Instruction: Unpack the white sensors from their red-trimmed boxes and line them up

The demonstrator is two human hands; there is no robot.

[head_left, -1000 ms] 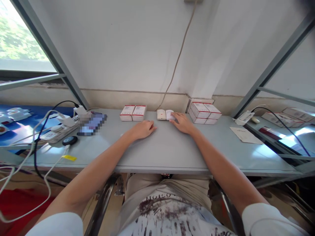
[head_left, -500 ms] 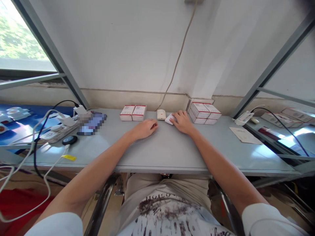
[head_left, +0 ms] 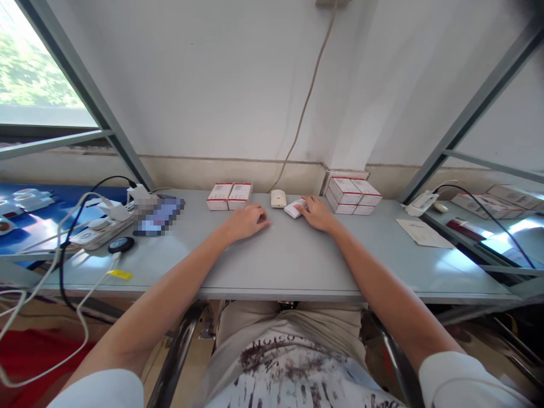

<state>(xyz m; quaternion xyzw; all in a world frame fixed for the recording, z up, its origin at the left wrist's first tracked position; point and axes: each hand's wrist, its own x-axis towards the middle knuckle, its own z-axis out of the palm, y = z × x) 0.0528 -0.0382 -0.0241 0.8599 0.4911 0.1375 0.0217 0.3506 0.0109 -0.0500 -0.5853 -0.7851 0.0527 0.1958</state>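
My right hand (head_left: 318, 215) grips a small flat white box-like piece (head_left: 293, 209) with reddish print, thumb on its near side and fingers at its far right edge. It rests on the grey desk (head_left: 280, 258); its exact kind is not clear. Just left of it lies a cream-coloured device (head_left: 278, 198) with a small red mark, untouched. My left hand (head_left: 249, 221) rests on the desktop, open, with fingers loosely bent, thumb apart and nothing seen in it. Behind that hand stand two white-and-red cartons (head_left: 230, 196).
A stack of several similar cartons (head_left: 353, 195) stands to the right by the wall. Farther right lies a paper sheet (head_left: 424, 233). At left are a phone (head_left: 160, 216), a power strip (head_left: 100, 229) with cables, and a round black gadget (head_left: 121, 244).
The white piece has gone from tilted to lying flatter, with my right hand still at it. My left hand has shifted slightly left and its fingers have loosened.
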